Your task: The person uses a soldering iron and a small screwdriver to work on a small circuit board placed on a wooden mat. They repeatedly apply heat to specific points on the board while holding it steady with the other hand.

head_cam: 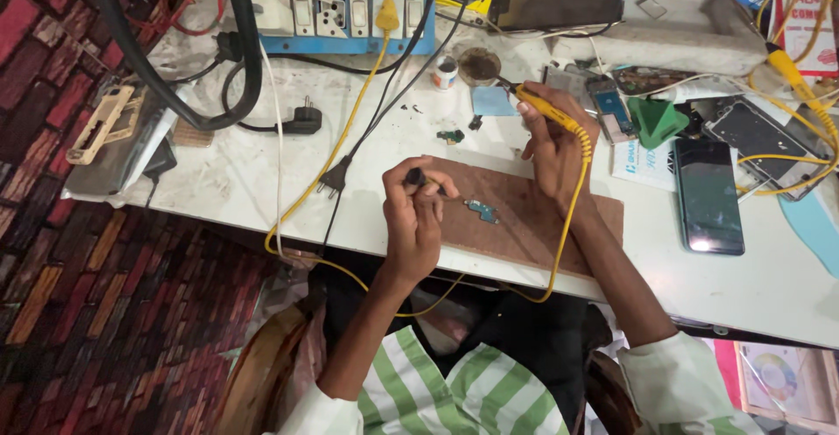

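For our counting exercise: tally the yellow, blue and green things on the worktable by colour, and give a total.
Yellow: 3, the soldering iron in the right hand, the plug, the second iron.
Blue: 2, the switch board, the pad.
Green: 1, the stand.
Total: 6.

A single head-worn camera looked steeply down from above the seated person onto the white worktable (218, 173), at close range. The table's near edge ran diagonally across the frame; red patterned floor (79, 313) filled the left side.
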